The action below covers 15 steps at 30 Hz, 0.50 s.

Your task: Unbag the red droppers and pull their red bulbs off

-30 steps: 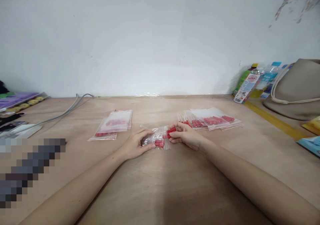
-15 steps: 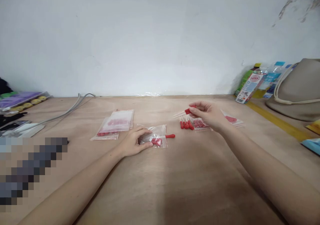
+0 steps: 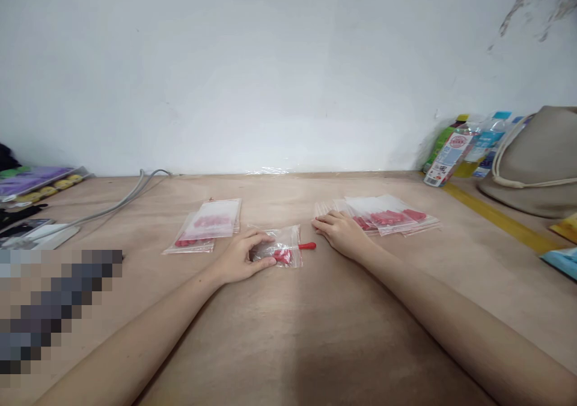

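Observation:
In the middle of the table, my left hand [image 3: 247,256] grips the left side of a small clear zip bag [image 3: 291,236], its fingers above and its thumb below. Red handles show through the plastic, and one red-handled stick [image 3: 307,246] pokes out of the bag's right end. To the right, my right hand [image 3: 340,230] rests low on the table, fingers curled over thin red-handled sticks [image 3: 320,208]. Their pale shafts point away behind my fingers; most of the red ends are hidden. Filled zip bags [image 3: 390,214] lie just right of this hand.
More filled zip bags [image 3: 214,217] overlap to the left of my left hand. A grey cable [image 3: 121,202] crosses the far left, near a purple-and-yellow tray [image 3: 45,182]. Bottles [image 3: 484,148], a carton [image 3: 448,160] and a beige hat [image 3: 536,160] stand at the back right. A wall closes the back.
My right hand has come down and left, from holding red-handled sticks in the air to resting over those on the table. My left hand and its bag have stayed put.

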### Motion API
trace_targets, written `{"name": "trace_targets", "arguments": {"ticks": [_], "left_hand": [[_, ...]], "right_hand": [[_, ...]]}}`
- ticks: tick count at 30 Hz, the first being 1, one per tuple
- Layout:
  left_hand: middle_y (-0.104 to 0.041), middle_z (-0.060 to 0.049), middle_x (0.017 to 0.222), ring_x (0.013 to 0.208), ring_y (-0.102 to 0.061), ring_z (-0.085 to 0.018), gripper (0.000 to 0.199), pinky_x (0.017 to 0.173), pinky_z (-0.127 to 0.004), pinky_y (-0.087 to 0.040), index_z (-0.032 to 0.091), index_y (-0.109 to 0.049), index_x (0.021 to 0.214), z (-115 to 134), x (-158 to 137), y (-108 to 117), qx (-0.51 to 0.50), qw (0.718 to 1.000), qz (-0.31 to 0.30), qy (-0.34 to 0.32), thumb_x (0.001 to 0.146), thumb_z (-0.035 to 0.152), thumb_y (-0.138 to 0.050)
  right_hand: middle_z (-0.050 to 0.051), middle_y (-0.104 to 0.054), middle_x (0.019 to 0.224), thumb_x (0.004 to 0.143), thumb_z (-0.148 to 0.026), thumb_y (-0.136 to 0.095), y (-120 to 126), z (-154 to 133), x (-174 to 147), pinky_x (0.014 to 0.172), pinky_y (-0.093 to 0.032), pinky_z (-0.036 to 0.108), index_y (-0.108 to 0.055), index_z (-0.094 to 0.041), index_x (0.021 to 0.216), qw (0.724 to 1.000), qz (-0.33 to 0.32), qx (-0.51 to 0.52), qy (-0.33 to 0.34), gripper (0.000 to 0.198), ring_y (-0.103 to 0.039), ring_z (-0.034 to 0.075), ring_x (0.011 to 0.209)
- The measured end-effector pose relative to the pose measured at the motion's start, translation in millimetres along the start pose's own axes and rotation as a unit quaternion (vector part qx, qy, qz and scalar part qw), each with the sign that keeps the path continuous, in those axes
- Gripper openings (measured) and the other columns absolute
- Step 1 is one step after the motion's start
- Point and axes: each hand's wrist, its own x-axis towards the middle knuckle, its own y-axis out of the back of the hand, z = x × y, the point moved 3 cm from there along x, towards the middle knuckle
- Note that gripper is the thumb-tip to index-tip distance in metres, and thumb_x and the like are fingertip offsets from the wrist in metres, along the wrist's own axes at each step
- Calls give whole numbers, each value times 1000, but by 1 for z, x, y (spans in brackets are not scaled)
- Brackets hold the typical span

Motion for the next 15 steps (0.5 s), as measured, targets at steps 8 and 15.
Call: {"name": "trace_targets", "arguments": {"ticks": [8,15], "left_hand": [[-59,-6,101,92,-55,-20,38,78,-31,-46,22,-58,105,1,1,1,0,1000,2,-1,75,46,-57],[-59,-5,102,93,-55,-19,39,79,-31,-45,22,-58,105,-1,1,0,2,1000,1,2,74,46,-58]], "right_hand": [[8,-63,94,87,-25,-45,18,-7,-2,76,-30,32,-61,-17,96,996,46,59,-53,20,-51,19,88],[4,-60,82,77,-33,-57,34,-25,-5,73,-28,32,-64,-23,87,986,-25,160,-32,16,-49,19,85]]}}
